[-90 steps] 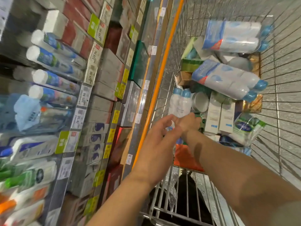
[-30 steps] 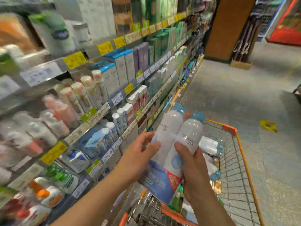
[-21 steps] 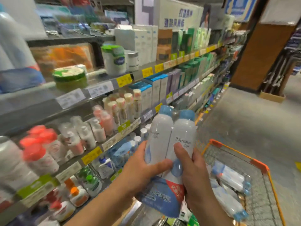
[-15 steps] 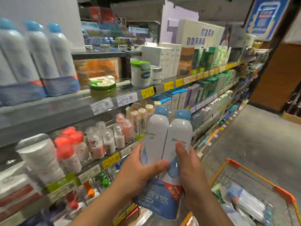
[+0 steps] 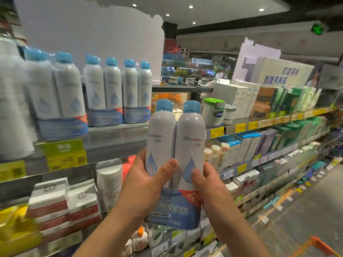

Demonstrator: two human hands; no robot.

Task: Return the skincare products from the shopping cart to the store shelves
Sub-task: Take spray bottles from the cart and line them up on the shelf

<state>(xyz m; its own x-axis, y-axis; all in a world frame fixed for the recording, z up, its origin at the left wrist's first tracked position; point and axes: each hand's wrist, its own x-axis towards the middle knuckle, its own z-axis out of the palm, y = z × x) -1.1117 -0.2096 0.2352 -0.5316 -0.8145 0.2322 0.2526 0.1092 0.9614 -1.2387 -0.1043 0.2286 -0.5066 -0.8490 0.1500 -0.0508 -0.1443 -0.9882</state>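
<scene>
I hold a twin pack of white spray bottles [image 5: 178,143] with light blue caps and a blue band round the base, upright in front of me. My left hand [image 5: 143,184] grips its left side and my right hand [image 5: 207,184] grips its right side. The pack is level with the upper shelf [image 5: 115,140], just in front of its edge. On that shelf stand several matching twin packs [image 5: 118,93] to the left. An orange corner of the shopping cart [image 5: 323,245] shows at the bottom right.
To the right on the same shelf stand a green-lidded jar [image 5: 213,112] and white boxes [image 5: 239,97]. Lower shelves hold red and white boxes [image 5: 63,206], tubes and small bottles. The aisle floor [image 5: 300,210] runs along the right.
I lifted the twin pack out of the cart and raised it in both hands. My view has swung up from the cart to the upper shelf with the matching packs.
</scene>
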